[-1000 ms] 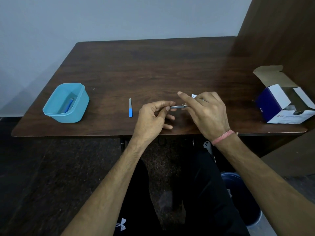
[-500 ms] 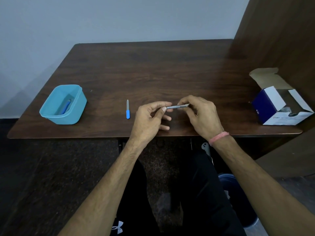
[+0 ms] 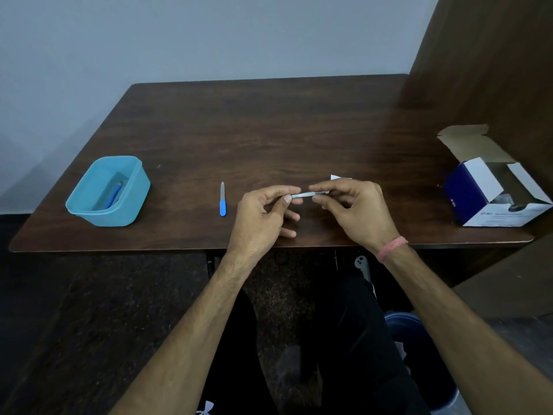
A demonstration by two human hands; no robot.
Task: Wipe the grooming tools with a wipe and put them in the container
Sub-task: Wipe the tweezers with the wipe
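While the person's legs in black trousers are showing below the near edge of the tabletop [image 3: 269, 121], both forearms are reaching up over that edge, a pink band [image 3: 391, 248] circling the right wrist. Just past the near edge, about midway along it, the left hand [image 3: 263, 214] is pinching one end of a slim metal grooming tool [image 3: 308, 194] between thumb and forefinger, its other fingers curling loosely beneath. The right hand [image 3: 356, 208] is closing its thumb and fingers around the tool's other end, and a corner of a white wipe [image 3: 339, 177] is poking out behind those fingers; how much of the wipe is lying around the tool I cannot tell. The tool is hanging level between the two hands, just above the wood. To the left of the left hand, a nail file with a blue handle [image 3: 222, 199] is lying flat, pointing toward the far edge. Farther left, near the left edge, a light blue container [image 3: 86, 202] is sitting with a blue-handled tool [image 3: 114, 195] inside. At the right edge, an open blue and white carton [image 3: 496, 190] is resting with its flap raised.
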